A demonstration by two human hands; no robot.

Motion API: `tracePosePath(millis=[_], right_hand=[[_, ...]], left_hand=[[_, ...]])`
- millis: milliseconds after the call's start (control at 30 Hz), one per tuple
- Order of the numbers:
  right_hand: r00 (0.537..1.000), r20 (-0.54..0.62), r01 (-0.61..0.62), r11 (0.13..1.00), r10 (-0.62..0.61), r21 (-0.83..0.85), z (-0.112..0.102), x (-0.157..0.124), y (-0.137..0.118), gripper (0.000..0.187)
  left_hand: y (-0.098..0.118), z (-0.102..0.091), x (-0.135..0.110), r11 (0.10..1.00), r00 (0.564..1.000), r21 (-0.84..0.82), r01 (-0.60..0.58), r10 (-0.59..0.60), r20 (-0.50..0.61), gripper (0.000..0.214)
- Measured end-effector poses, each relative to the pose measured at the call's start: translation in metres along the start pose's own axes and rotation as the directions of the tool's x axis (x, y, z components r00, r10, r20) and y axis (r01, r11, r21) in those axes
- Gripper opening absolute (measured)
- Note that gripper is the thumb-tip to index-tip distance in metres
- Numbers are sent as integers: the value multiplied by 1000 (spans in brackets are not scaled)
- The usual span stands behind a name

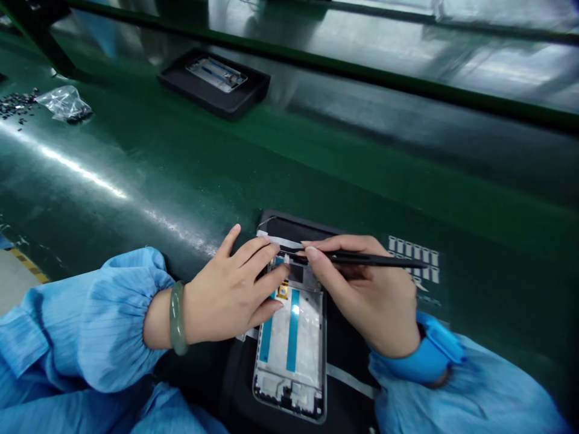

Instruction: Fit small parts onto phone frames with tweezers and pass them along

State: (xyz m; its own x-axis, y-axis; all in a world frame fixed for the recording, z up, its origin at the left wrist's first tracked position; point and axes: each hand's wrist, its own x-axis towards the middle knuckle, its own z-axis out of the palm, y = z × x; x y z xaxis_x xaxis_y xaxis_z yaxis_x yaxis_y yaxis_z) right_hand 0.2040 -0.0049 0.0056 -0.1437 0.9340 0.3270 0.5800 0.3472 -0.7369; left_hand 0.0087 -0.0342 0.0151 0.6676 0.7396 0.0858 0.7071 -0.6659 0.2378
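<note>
A phone mid-frame with two blue strips lies face-in on a black padded fixture. My left hand rests over the frame's upper left edge, fingers spread, with fingertips near a small gold flex piece. Between thumb and fingers, my right hand grips black tweezers. Their tips point left to the top of the phone frame, close to my left fingertips. Exactly what the tips touch is hidden by the fingers.
Beyond, a black tray bears another phone frame. On the right lies a sheet of small white stickers. A clear plastic bag and scattered small black parts are at far left. A green rail crosses the back.
</note>
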Motion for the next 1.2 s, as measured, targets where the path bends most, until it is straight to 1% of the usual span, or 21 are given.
tracePosePath(millis=[167, 333, 467, 633, 900, 1067, 1200], right_hand=[[999, 6, 46, 997, -45, -65, 1, 0, -1, 5], [986, 31, 166, 977, -163, -132, 4, 1, -1, 5], [968, 77, 248, 958, -239, -145, 6, 7, -5, 3], [980, 70, 192, 973, -184, -127, 7, 15, -9, 5], [993, 20, 117, 991, -116, -68, 1, 9, 2, 8], [982, 55, 187, 977, -183, -99, 2, 10, 3, 4], [984, 47, 178, 981, -174, -75, 0, 11, 4, 5]], left_hand=[[0, 0, -1, 1000, 1000, 4, 2, -2, -3, 41], [0, 0, -1, 1000, 1000, -2, -1, 1, 5, 41], [-1, 0, 0, 1000, 1000, -12, -6, 6, 17, 43], [-3, -2, 0, 1000, 1000, -18, -8, 8, 20, 42], [-2, 0, -1, 1000, 1000, -21, 0, 0, 15, 42], [-3, 1, 0, 1000, 1000, -27, 0, 0, 8, 42], [-3, 2, -1, 999, 1000, -36, 8, -8, 11, 41]])
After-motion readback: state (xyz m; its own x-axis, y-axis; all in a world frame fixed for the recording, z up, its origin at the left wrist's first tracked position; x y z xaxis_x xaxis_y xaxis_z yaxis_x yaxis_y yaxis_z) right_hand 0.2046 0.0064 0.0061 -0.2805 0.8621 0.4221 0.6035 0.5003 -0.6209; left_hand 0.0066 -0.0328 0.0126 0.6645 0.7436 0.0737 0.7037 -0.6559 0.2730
